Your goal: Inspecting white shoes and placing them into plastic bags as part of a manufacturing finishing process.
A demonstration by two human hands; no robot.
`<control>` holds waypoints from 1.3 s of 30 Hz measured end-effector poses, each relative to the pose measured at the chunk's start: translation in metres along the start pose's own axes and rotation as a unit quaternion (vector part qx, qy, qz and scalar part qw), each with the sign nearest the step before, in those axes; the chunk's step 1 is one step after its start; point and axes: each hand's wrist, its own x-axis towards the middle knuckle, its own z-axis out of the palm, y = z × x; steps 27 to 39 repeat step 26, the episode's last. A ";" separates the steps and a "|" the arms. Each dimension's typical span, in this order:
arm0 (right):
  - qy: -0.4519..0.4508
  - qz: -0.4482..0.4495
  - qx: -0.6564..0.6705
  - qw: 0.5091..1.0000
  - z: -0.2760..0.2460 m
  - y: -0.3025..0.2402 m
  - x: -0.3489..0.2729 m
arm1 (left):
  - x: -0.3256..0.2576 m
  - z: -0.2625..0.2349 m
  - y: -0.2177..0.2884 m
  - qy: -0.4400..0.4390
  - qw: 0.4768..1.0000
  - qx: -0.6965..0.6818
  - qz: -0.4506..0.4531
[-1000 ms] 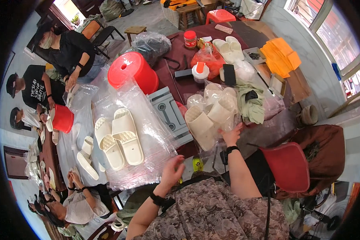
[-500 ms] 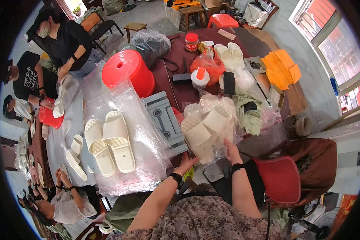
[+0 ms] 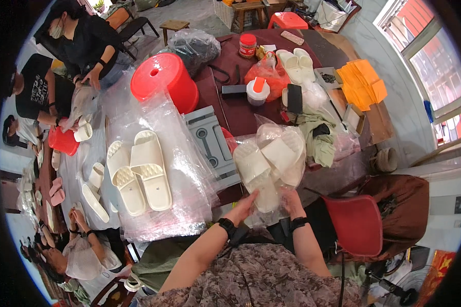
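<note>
A clear plastic bag with cream slippers (image 3: pixel 253 169) inside is between my two hands, in front of my body at the table's near edge. My left hand (image 3: pixel 245 205) is closed on the bag's lower left side, by the slipper's heel. On the lower right side my right hand (image 3: pixel 292 201) grips the plastic. More cream soles show through the film behind the front pair. To the left, a loose pair of cream slippers (image 3: pixel 149 169) lies side by side on a stack of clear plastic bags (image 3: pixel 189 204).
A grey plastic case (image 3: pixel 210 146) stands between the stack and the bagged slippers. Beyond it are a red stool (image 3: pixel 164 84), a white cup (image 3: pixel 257 92) and a red bag (image 3: pixel 267 77). A red chair (image 3: pixel 353 225) is at my right. Several co-workers sit or stand along the left.
My hands have come closer together beneath the bagged slippers, the right one moving down and left. The bag has come slightly nearer to me. At far left, a co-worker's hand has moved.
</note>
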 end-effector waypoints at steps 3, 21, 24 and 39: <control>0.015 -0.027 0.032 0.999 0.001 0.001 0.004 | 0.008 -0.005 -0.001 -0.043 0.998 -0.018 -0.029; -0.158 -0.105 0.296 0.936 -0.048 -0.008 -0.115 | -0.083 0.061 -0.031 -0.120 0.937 0.151 0.291; -0.066 -0.275 -0.153 0.947 -0.051 -0.017 -0.142 | -0.126 0.060 -0.029 -0.105 0.901 0.228 0.353; -0.064 -0.377 -0.458 0.802 -0.107 -0.035 -0.119 | -0.167 0.057 -0.026 -0.091 0.876 0.254 0.400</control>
